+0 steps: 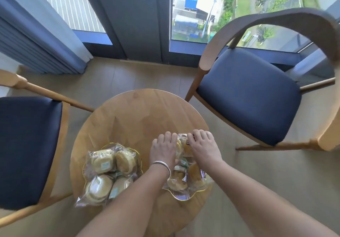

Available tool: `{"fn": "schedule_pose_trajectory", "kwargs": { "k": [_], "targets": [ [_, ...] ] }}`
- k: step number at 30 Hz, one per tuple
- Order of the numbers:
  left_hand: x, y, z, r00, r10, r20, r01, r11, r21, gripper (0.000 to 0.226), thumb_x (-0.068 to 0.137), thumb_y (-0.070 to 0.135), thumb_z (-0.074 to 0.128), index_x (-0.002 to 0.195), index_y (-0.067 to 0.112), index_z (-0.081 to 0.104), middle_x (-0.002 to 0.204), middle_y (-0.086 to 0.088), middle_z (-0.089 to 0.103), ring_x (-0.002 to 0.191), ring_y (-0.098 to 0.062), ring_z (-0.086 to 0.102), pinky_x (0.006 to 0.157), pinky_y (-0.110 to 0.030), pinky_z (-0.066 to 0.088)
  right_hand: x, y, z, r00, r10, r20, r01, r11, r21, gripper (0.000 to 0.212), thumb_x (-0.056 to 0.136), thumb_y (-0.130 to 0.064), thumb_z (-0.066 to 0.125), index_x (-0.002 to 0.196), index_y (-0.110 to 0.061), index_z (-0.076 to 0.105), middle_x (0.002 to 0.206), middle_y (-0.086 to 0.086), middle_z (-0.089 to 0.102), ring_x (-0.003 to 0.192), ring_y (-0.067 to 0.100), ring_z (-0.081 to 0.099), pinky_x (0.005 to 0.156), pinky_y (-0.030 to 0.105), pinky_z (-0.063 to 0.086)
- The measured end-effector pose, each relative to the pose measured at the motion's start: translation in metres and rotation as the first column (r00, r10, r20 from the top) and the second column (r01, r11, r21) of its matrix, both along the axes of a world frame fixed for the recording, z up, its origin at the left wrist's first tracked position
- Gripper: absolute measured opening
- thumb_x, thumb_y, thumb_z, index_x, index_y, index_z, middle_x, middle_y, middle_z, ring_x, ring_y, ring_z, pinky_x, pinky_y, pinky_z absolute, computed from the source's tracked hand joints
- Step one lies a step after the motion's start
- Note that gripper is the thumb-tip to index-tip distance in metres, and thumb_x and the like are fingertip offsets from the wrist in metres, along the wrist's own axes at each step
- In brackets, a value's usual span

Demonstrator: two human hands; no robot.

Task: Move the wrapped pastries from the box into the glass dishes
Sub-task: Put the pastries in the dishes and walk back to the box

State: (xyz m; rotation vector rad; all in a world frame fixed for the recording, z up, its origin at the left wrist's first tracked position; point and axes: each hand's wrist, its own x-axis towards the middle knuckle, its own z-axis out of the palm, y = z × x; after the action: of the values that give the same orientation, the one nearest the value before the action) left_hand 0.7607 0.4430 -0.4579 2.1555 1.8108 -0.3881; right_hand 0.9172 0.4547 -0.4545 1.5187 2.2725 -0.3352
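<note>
Nearest to me, my two bare forearms reach out over the round wooden table (139, 111). My left wrist carries a silver bangle (162, 164).

Right glass dish (181, 196): wavy, gold-edged rim, standing at the table's right near edge under my arms. It holds wrapped pastries (177, 182) in clear film, piled together; an exact count cannot be made, as my hands and wrists cover part of the pile.

Left glass dish (138, 160): same wavy rim, standing on the table's left near side, apart from the right dish. It is heaped with pale round pastries in clear wrappers (103, 163); about four show on top, and the nearest wrapper overhangs the table edge.

My left hand (162, 149) lies palm down over the far part of the right dish's pile, fingers bent down over the wrappers. My right hand (203, 147) lies beside it on the same pile, fingers curled down onto a wrapper's far end. Whether either hand actually grips a packet or only presses on it, I cannot tell; the fingertips are hidden.

Beyond the table: a blue-cushioned wooden chair at left (27, 145), a second one at right (250, 97), then a blue curtain (36, 40) and floor-length windows (230, 7) looking down on streets and greenery.
</note>
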Motion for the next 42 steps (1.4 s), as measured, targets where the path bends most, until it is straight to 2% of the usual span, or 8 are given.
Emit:
{"fn": "schedule_pose_trajectory", "kwargs": {
  "k": [9,13,16,20,23,27,36,42],
  "targets": [
    [-0.006,-0.017,-0.007,1.000,0.001,0.000,-0.001,0.996,-0.089,0.093,0.075,0.053,0.071,0.144,0.025,0.014,0.147,-0.003,0.026,0.116,-0.022,0.040,0.091,-0.033,0.036,0.006,-0.005,-0.008,0.996,0.027,-0.088,-0.028,1.000,-0.010,0.076,0.082,-0.032,0.069,0.144,-0.018,0.028,0.144,0.007,0.034,0.134,0.028,0.030,0.110,0.037,0.024],
    [-0.012,-0.022,0.005,1.000,0.021,0.023,-0.019,0.996,-0.084,0.084,0.081,0.048,0.067,0.145,0.025,0.018,0.141,0.000,0.032,0.113,-0.020,0.043,0.091,-0.032,0.037,0.011,-0.008,0.002,0.981,-0.008,-0.193,-0.002,0.999,-0.049,0.077,0.082,-0.030,0.069,0.146,-0.022,0.027,0.146,0.005,0.033,0.137,0.026,0.026,0.113,0.033,0.023],
    [-0.018,-0.027,0.011,0.998,0.054,0.042,-0.051,0.996,-0.067,0.072,0.085,0.042,0.064,0.142,0.024,0.024,0.127,0.001,0.041,0.109,-0.019,0.045,0.089,-0.031,0.039,0.015,-0.009,0.005,0.951,-0.092,-0.295,0.061,0.992,-0.111,0.067,0.085,-0.021,0.066,0.144,-0.021,0.034,0.144,0.004,0.037,0.136,0.023,0.029,0.109,0.030,0.032],
    [-0.024,-0.028,0.008,0.993,0.096,0.068,-0.091,0.993,-0.068,0.063,0.083,0.038,0.067,0.133,0.023,0.032,0.119,0.000,0.046,0.105,-0.020,0.049,0.085,-0.031,0.041,0.014,-0.016,-0.003,0.949,-0.087,-0.302,0.047,0.989,-0.138,0.062,0.086,-0.008,0.063,0.141,-0.022,0.037,0.142,0.001,0.038,0.135,0.020,0.031,0.099,0.029,0.044],
    [-0.025,-0.026,0.002,0.992,0.099,0.082,-0.095,0.994,-0.048,0.063,0.082,0.037,0.070,0.131,0.023,0.034,0.118,0.001,0.049,0.105,-0.020,0.052,0.084,-0.032,0.043,0.009,-0.018,-0.011,0.945,-0.087,-0.315,0.059,0.993,-0.098,0.064,0.083,-0.004,0.063,0.140,-0.020,0.038,0.144,0.002,0.037,0.136,0.020,0.029,0.104,0.029,0.040],
    [-0.029,-0.032,-0.002,0.989,0.080,0.120,-0.078,0.997,-0.022,0.070,0.081,0.043,0.070,0.136,0.023,0.032,0.124,0.003,0.049,0.106,-0.019,0.052,0.084,-0.033,0.044,0.007,-0.024,-0.011,0.972,-0.032,-0.231,0.036,0.999,0.012,0.073,0.079,-0.013,0.071,0.142,-0.020,0.035,0.143,0.006,0.038,0.137,0.025,0.030,0.118,0.034,0.019],
    [-0.054,-0.069,0.044,0.994,0.022,0.109,-0.022,1.000,-0.002,0.079,0.082,0.048,0.067,0.143,0.028,0.020,0.138,0.005,0.037,0.111,-0.018,0.048,0.087,-0.032,0.038,0.009,-0.061,0.043,0.961,-0.206,-0.185,0.215,0.976,0.030,0.076,0.082,-0.031,0.075,0.145,-0.025,0.033,0.151,0.004,0.035,0.142,0.023,0.027,0.118,0.035,0.018],
    [-0.069,-0.082,0.082,0.994,0.041,0.097,-0.044,0.999,0.032,0.078,0.084,0.049,0.064,0.144,0.025,0.020,0.145,0.004,0.032,0.126,-0.018,0.040,0.098,-0.033,0.033,0.003,-0.079,0.085,0.944,-0.248,-0.217,0.263,0.964,0.038,0.076,0.082,-0.032,0.072,0.146,-0.023,0.033,0.154,0.004,0.032,0.143,0.022,0.024,0.118,0.034,0.019]
  ]
}}
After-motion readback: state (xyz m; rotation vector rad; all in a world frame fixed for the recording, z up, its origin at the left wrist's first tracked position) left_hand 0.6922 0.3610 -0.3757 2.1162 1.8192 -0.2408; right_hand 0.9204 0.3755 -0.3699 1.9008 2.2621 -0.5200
